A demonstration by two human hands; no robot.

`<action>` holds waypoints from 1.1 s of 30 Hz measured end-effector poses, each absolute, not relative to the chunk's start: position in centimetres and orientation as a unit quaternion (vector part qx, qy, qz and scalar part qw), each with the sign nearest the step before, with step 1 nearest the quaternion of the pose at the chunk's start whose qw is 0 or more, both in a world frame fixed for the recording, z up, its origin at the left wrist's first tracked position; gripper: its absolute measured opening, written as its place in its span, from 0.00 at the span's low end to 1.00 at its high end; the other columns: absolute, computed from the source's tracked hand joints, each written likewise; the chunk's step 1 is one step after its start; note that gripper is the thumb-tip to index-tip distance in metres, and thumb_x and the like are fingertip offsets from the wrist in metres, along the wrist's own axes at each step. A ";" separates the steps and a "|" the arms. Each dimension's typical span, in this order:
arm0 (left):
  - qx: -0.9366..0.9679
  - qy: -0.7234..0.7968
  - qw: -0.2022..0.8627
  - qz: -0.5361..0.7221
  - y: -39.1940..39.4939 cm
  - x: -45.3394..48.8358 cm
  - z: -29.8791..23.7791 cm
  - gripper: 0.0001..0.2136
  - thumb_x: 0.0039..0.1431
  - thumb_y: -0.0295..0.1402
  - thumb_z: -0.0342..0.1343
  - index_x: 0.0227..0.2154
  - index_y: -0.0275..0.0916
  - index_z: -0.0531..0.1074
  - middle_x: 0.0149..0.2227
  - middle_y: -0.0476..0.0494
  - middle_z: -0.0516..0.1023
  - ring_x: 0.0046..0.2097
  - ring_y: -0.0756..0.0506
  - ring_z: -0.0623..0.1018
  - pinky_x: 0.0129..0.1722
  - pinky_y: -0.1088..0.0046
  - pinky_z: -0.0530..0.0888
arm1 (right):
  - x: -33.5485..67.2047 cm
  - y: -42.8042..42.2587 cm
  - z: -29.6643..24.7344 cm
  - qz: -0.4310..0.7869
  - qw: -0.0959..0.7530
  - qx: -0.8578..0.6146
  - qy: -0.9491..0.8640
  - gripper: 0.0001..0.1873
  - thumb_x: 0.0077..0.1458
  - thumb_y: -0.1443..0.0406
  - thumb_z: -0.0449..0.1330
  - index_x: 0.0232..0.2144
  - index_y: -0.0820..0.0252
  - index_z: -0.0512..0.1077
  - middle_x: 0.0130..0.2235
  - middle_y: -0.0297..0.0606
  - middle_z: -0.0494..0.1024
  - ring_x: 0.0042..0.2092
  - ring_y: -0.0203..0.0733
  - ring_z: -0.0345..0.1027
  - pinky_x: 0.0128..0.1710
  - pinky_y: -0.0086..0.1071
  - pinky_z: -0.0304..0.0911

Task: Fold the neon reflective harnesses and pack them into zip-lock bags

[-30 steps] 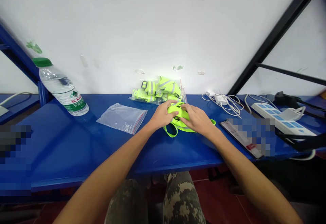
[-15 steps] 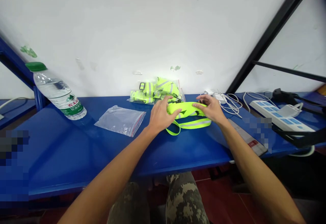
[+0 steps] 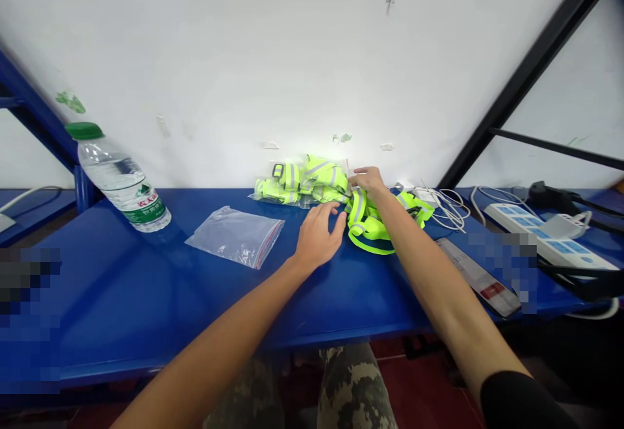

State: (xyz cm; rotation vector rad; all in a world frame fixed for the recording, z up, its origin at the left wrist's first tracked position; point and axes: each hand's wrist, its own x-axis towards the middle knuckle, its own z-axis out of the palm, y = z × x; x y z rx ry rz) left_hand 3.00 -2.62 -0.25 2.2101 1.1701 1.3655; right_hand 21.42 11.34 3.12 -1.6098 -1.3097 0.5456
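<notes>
Right grip point(image 3: 368, 181) just beyond loose hi-vis vest point(image 3: 363, 226)

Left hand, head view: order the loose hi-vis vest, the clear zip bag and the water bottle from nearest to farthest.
1. Loose hi-vis vest: just to the right of the left hand, by its fingertips.
2. Clear zip bag: to the hand's left, a short way off.
3. Water bottle: far left, beyond the bag.
</notes>
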 end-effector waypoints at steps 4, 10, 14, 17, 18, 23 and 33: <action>0.730 0.425 0.138 0.518 -2.0 2.0 1.0 0.10 0.66 0.36 0.49 0.43 0.39 0.72 0.41 0.40 0.78 0.45 0.43 0.76 0.50 0.64 0.71 | 21.7 10.3 4.8 0.276 0.517 -0.635 -0.503 0.14 0.37 0.69 0.67 0.31 0.60 0.71 0.26 0.37 0.77 0.28 0.41 0.71 0.30 0.37 0.69; 0.666 0.429 0.182 0.582 -2.0 1.7 3.0 0.10 0.64 0.41 0.53 0.34 0.39 0.71 0.35 0.45 0.78 0.37 0.48 0.76 0.38 0.73 0.71 | 20.4 3.6 7.8 0.317 0.472 -0.465 -0.679 0.18 0.33 0.65 0.74 0.29 0.61 0.74 0.24 0.37 0.77 0.27 0.39 0.69 0.29 0.35 0.66; 0.662 0.443 0.272 0.540 -1.5 1.2 3.2 0.19 0.58 0.49 0.57 0.23 0.38 0.66 0.21 0.51 0.69 0.23 0.52 0.68 0.26 0.75 0.64 | 18.5 -0.6 7.2 0.356 0.420 -0.420 -0.721 0.17 0.37 0.62 0.74 0.29 0.61 0.74 0.26 0.35 0.77 0.29 0.37 0.70 0.31 0.33 0.67; 0.686 0.432 0.294 0.506 -1.1 0.7 3.2 0.19 0.58 0.47 0.57 0.22 0.39 0.64 0.19 0.53 0.65 0.22 0.52 0.65 0.25 0.75 0.60 | 17.8 -1.6 5.9 0.451 0.416 -0.389 -0.687 0.21 0.30 0.62 0.76 0.27 0.61 0.72 0.26 0.32 0.76 0.28 0.34 0.69 0.31 0.31 0.67; 0.697 0.415 0.307 0.498 -1.0 0.5 3.2 0.17 0.60 0.46 0.55 0.23 0.39 0.64 0.20 0.53 0.65 0.23 0.52 0.65 0.25 0.75 0.60 | 17.7 -1.7 5.4 0.475 0.426 -0.382 -0.669 0.22 0.29 0.63 0.77 0.26 0.61 0.71 0.26 0.31 0.75 0.28 0.33 0.69 0.31 0.30 0.67; 0.761 0.328 0.337 0.446 -0.8 0.2 3.2 0.14 0.63 0.41 0.51 0.25 0.39 0.65 0.23 0.53 0.63 0.26 0.52 0.63 0.27 0.74 0.59 | 17.7 -1.2 4.0 0.539 0.498 -0.360 -0.576 0.23 0.26 0.62 0.78 0.25 0.61 0.72 0.25 0.30 0.76 0.27 0.31 0.69 0.30 0.28 0.65; 0.770 0.342 0.310 0.440 -1.1 0.1 3.9 0.09 0.63 0.35 0.49 0.28 0.39 0.65 0.24 0.53 0.61 0.27 0.51 0.61 0.27 0.74 0.58 | 17.3 -1.4 3.4 0.547 0.546 -0.348 -0.531 0.23 0.28 0.60 0.78 0.26 0.59 0.73 0.25 0.28 0.73 0.25 0.31 0.65 0.26 0.29 0.64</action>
